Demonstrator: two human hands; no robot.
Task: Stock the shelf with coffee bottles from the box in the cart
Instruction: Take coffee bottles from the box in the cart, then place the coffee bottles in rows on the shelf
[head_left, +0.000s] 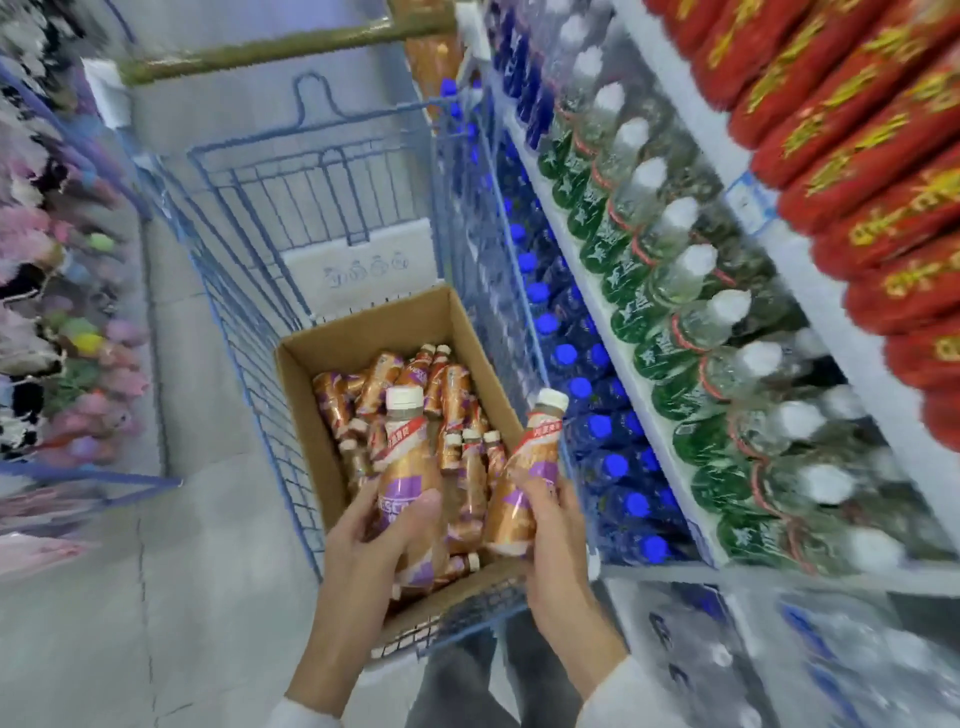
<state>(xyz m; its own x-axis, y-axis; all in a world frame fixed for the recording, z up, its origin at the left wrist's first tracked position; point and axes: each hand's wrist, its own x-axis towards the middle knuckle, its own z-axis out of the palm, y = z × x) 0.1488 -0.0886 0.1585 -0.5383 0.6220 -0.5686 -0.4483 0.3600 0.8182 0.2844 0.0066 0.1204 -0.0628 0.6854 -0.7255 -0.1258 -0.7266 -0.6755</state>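
Note:
An open cardboard box (363, 332) sits in a blue wire cart (244, 291) and holds several copper-and-purple coffee bottles (452, 395) lying in a heap. My left hand (374, 540) grips one coffee bottle (408, 467) upright above the box, its white cap up. My right hand (550, 525) holds a second coffee bottle (524, 478), tilted toward the shelf (670, 441) on the right, over the box's right wall.
The white shelf on the right carries rows of green-labelled clear bottles (649, 244), blue-capped bottles (582, 389) below them and red packages (857, 156) above. Plush toys (62, 322) fill the left side. Grey floor (130, 597) lies left of the cart.

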